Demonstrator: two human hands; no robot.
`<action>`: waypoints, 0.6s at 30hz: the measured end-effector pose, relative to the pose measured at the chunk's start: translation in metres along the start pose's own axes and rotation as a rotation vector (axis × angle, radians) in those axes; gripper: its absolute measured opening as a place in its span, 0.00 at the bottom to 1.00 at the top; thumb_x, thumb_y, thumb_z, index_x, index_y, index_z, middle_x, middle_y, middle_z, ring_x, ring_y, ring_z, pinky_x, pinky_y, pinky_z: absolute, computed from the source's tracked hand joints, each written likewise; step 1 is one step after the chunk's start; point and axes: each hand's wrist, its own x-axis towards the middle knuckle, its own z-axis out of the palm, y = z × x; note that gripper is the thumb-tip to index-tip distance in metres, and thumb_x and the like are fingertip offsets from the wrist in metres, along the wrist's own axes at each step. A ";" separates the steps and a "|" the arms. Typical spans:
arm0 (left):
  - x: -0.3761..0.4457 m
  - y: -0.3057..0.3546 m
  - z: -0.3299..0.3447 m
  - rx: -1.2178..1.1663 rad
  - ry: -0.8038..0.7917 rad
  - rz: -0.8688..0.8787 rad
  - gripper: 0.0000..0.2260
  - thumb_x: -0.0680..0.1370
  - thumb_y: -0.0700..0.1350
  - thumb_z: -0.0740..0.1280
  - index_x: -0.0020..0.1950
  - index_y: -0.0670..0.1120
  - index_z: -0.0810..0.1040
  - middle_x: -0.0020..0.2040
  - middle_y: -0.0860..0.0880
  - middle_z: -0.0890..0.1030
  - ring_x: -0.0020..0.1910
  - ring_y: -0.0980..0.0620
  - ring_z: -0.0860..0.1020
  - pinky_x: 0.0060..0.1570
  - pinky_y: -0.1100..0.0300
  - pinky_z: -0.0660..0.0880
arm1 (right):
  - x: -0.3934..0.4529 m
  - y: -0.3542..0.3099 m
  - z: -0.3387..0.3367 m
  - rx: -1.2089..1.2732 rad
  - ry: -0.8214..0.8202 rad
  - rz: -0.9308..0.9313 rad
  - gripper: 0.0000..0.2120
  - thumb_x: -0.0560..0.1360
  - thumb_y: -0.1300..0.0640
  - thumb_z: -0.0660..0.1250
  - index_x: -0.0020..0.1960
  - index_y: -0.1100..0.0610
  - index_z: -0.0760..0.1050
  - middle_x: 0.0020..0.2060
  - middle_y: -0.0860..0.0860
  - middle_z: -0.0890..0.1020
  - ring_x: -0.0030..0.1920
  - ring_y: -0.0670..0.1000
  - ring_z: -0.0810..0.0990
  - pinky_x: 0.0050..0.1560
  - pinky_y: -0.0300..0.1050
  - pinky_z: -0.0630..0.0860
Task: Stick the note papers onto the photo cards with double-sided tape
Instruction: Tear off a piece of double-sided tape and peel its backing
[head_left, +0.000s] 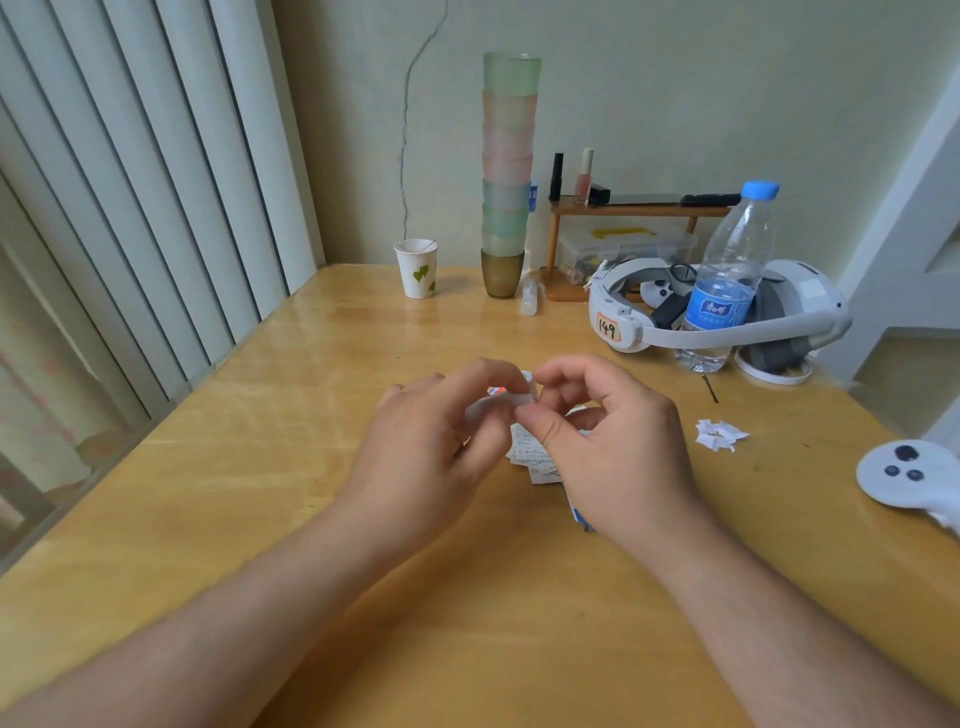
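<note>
Both hands meet over the middle of the wooden table (260, 519). My left hand (441, 431) grips a small white roll of double-sided tape (519, 401). My right hand (602, 441) pinches the tape's end with thumb and forefinger, right beside the left fingertips. Under the hands lie white note papers (530, 453) with printed lines, mostly hidden. A blue-edged photo card (579, 514) peeks out below my right wrist. A small coloured piece (493, 391) shows behind my left fingers; I cannot tell what it is.
White paper scraps (719, 434) lie to the right. A white controller (906, 480) sits at the right edge. A headset (727, 312) and water bottle (727, 280) stand behind. A paper cup (417, 270), stacked cups (506, 171) and a small shelf (634, 210) are at the back.
</note>
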 end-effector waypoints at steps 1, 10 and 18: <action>0.000 0.000 0.000 0.002 0.010 0.005 0.08 0.79 0.52 0.61 0.55 0.64 0.75 0.34 0.55 0.78 0.34 0.57 0.72 0.42 0.56 0.66 | 0.000 0.000 0.000 -0.023 0.004 -0.019 0.12 0.74 0.57 0.78 0.47 0.41 0.80 0.39 0.41 0.83 0.39 0.45 0.82 0.38 0.29 0.73; -0.001 -0.001 0.003 0.121 0.090 -0.017 0.03 0.81 0.56 0.63 0.54 0.63 0.73 0.34 0.57 0.79 0.39 0.57 0.75 0.50 0.48 0.73 | 0.001 0.001 0.002 -0.256 0.092 -0.243 0.05 0.75 0.59 0.77 0.50 0.52 0.86 0.40 0.42 0.82 0.41 0.46 0.81 0.43 0.46 0.80; 0.001 0.002 0.001 0.157 0.078 -0.007 0.06 0.81 0.59 0.59 0.56 0.63 0.71 0.32 0.58 0.76 0.41 0.56 0.74 0.51 0.49 0.71 | 0.002 0.004 0.000 -0.245 0.041 -0.330 0.03 0.77 0.61 0.73 0.47 0.54 0.84 0.43 0.46 0.81 0.43 0.48 0.80 0.43 0.47 0.78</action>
